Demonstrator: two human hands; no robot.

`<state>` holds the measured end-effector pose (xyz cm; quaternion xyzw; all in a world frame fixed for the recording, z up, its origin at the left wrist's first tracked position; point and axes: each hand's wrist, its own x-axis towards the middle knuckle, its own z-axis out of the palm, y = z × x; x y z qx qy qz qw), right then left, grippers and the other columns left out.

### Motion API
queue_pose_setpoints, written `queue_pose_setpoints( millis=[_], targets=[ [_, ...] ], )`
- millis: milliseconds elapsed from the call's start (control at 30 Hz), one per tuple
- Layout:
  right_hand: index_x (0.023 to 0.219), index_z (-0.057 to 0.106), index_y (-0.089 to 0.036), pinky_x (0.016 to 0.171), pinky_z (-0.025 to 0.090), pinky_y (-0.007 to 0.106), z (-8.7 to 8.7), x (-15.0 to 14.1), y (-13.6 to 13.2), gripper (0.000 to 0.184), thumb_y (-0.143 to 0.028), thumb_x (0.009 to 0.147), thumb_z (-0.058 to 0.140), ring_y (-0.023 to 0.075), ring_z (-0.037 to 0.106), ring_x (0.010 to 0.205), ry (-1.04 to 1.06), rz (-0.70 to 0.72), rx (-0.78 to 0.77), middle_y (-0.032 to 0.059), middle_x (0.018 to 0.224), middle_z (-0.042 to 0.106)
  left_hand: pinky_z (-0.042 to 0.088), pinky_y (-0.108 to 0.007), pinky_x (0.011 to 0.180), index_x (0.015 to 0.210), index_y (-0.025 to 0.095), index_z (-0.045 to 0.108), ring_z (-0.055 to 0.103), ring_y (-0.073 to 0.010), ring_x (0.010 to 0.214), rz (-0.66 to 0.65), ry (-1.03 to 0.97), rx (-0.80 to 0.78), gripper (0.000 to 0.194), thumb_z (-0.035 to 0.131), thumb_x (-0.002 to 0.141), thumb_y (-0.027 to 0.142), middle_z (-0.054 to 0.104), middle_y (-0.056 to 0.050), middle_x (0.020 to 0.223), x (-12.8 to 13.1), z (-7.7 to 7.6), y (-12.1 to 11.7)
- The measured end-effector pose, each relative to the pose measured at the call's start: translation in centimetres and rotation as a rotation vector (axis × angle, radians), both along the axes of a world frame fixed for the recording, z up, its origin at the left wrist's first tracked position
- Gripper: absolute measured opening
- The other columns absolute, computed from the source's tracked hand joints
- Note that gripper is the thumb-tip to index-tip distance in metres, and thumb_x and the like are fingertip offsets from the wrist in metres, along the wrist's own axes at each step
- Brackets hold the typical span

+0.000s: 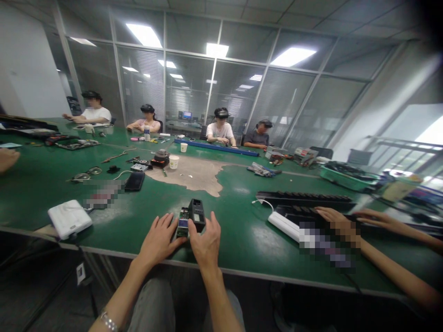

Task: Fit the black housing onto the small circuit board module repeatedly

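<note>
On the green table in front of me lies a small device: a black plastic casing with a green circuit board along its left side. My left hand is at the left of the circuit board, fingers bent around its edge and thumb at its near end. My right hand holds the black casing from the right, its thumb along the near side and the fingers by the right wall. Blur hides the exact contact of the fingertips.
At left sit a white box and a black phone. Paper cups stand beyond. On the right, another person's hands rest near long black strips and a white power strip. Several people sit across the table.
</note>
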<state>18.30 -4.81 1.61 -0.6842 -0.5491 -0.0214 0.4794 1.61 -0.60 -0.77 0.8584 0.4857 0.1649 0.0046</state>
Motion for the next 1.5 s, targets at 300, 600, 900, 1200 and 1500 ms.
queue_pose_setpoints(
  millis=[300, 600, 900, 1200, 1500],
  targets=[
    [0.103, 0.069, -0.010, 0.107, 0.035, 0.046, 0.7, -3.3, 0.8, 0.045, -0.050, 0.084, 0.061, 0.0335, 0.046, 0.130, 0.008, 0.016, -0.026, 0.0252, 0.141, 0.049, 0.021, -0.053, 0.118, 0.146, 0.018, 0.041, 0.031, -0.0310, 0.143, -0.001, 0.040, -0.015, 0.065, 0.042, 0.093, 0.056, 0.038, -0.015, 0.154, -0.3, 0.0, 0.1],
    [0.099, 0.070, -0.009, 0.103, 0.038, 0.049, 1.1, -4.6, 1.1, 0.046, -0.051, 0.082, 0.062, 0.0379, 0.048, 0.126, -0.063, -0.063, -0.083, 0.0275, 0.140, 0.049, 0.020, -0.053, 0.118, 0.145, 0.016, 0.043, 0.031, -0.0305, 0.144, -0.001, 0.037, -0.030, 0.062, 0.050, 0.087, 0.036, 0.037, -0.015, 0.155, -0.3, 0.4, -0.2],
    [0.107, 0.068, -0.009, 0.101, 0.038, 0.050, -0.4, -4.9, 0.5, 0.055, -0.058, 0.083, 0.059, 0.0386, 0.044, 0.129, -0.128, -0.101, -0.115, 0.0271, 0.143, 0.045, 0.018, -0.052, 0.118, 0.146, 0.014, 0.041, 0.031, -0.0293, 0.144, 0.004, 0.026, -0.026, 0.066, 0.050, 0.082, 0.029, 0.038, -0.015, 0.154, -0.4, -0.3, 0.1],
    [0.107, 0.068, -0.010, 0.102, 0.038, 0.050, -1.0, -4.9, 0.6, 0.051, -0.056, 0.085, 0.058, 0.0371, 0.043, 0.131, -0.121, -0.090, -0.079, 0.0254, 0.142, 0.047, 0.019, -0.050, 0.118, 0.147, 0.013, 0.040, 0.030, -0.0298, 0.144, 0.004, 0.060, -0.015, 0.066, 0.048, 0.083, 0.030, 0.037, -0.015, 0.155, -0.3, -0.1, 0.0],
    [0.121, 0.062, -0.006, 0.101, 0.038, 0.053, -1.8, -5.0, 0.3, 0.066, -0.060, 0.083, 0.059, 0.0397, 0.043, 0.130, -0.164, -0.092, -0.113, 0.0289, 0.143, 0.045, 0.017, -0.048, 0.119, 0.149, 0.011, 0.036, 0.029, -0.0281, 0.145, 0.017, 0.038, -0.034, 0.065, 0.042, 0.086, 0.027, 0.037, -0.014, 0.155, -0.3, -0.2, 0.1]
  ],
)
